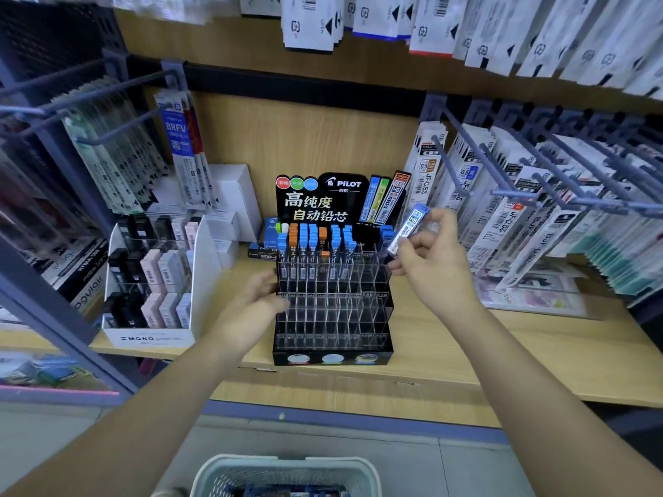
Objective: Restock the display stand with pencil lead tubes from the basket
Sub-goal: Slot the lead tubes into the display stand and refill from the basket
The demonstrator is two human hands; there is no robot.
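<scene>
One blue lead tube (409,228), pinched in the right hand (430,263), hovers at the display stand's (333,317) two o'clock. The left hand (258,294) touches its nine o'clock side, grip unclear. Next, likely: slot it upright into an empty cell.

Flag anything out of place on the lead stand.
One orange-capped tube sits lower than the rows around it in the display stand, maybe the wrong slot. Nothing spilled or broken. Right hand holds a blue-capped tube; left hand grips the stand.

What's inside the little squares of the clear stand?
Blue- and orange-capped lead tubes fill the back rows of the display stand; front rows look empty. The left hand hides some left-edge slots.
</scene>
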